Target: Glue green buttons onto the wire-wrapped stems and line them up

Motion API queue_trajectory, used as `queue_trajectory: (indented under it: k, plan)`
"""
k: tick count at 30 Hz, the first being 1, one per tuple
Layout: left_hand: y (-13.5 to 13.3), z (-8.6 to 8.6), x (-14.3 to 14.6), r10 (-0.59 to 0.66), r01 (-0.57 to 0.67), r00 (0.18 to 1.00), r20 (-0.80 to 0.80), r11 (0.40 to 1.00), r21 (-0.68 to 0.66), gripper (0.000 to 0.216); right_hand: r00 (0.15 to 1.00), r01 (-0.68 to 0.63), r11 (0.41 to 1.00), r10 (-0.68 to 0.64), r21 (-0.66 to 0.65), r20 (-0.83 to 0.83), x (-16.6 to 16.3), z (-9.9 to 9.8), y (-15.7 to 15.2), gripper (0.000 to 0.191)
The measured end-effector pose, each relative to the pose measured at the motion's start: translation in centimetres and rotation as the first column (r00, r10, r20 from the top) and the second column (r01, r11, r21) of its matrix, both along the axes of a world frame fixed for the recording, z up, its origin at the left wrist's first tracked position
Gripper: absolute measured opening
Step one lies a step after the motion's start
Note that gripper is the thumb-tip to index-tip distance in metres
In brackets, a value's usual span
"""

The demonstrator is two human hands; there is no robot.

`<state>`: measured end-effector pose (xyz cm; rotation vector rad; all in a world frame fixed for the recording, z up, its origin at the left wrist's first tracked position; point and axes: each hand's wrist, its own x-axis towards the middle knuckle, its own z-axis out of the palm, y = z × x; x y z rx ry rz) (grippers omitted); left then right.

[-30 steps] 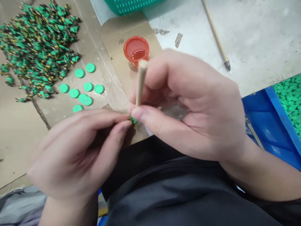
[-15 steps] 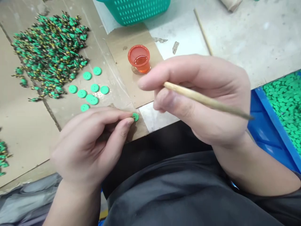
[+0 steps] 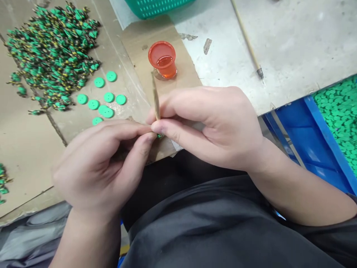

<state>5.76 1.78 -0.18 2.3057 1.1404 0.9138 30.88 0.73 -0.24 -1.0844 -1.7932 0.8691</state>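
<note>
Between thumb and forefinger, my left hand (image 3: 103,163) pinches a small green button (image 3: 159,136) at the table edge; fingers cover most of it. My right hand (image 3: 212,126) is closed on a thin wooden stick (image 3: 155,95), which points up and away, its lower end hidden by the fingertips. Both hands' fingertips meet at the button. Several loose green buttons (image 3: 108,97) lie just beyond my left hand, a few with two small holes visible. Past the stick stands a red cup (image 3: 162,59) with some clear liquid in it.
A heap of small green, black and yellow pieces (image 3: 52,56) covers the back left. A green basket (image 3: 158,8) stands at the far edge. On the right lie a brush-like stick (image 3: 247,39) and, lower down, a blue bin (image 3: 327,137) full of green discs.
My right hand has moved left and down to my left hand, and the stick has swung from pointing right to nearly upright in view. My left hand still pinches the button.
</note>
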Motion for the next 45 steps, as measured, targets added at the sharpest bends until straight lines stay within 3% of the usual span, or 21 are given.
queue_trajectory:
  k: [7,11,17,24,29,35,45]
  plan:
    - [0.0,-0.7,0.1,0.064,-0.065,0.998,0.018,0.996,0.054,0.003,0.998,0.008,0.998,-0.011,0.055,0.061,-0.2,-0.1,0.3,0.026]
    - [0.1,-0.5,0.3,0.054,-0.054,0.999,-0.001,0.996,0.07,0.003,1.0,0.003,0.998,-0.001,0.068,-0.028,-0.5,-0.4,0.4,0.025]
    - [0.0,-0.4,0.4,0.063,-0.064,0.998,0.004,0.997,0.038,0.003,0.974,0.005,0.999,-0.014,-0.039,-0.228,-0.9,-0.3,0.0,0.012]
    - [0.1,-0.6,0.1,0.054,-0.054,0.999,0.001,0.997,0.052,0.002,0.992,0.12,0.976,-0.111,0.18,-0.059,-0.8,0.0,-0.2,0.036]
    - [0.3,-1.0,-0.1,0.042,-0.044,0.999,0.024,0.996,0.074,0.002,0.995,0.046,0.991,-0.057,0.125,0.088,-0.8,0.6,-0.3,0.021]
    - [0.1,-1.2,-0.3,0.056,-0.058,0.998,0.031,0.997,0.059,0.001,0.994,0.08,0.969,-0.06,0.234,-0.091,-1.3,-0.4,-0.2,0.026]
    - [0.0,-0.8,-0.3,0.044,-0.045,0.999,0.013,0.998,0.051,0.005,0.999,-0.021,0.956,0.008,0.293,0.046,-1.3,-1.0,0.4,0.018]
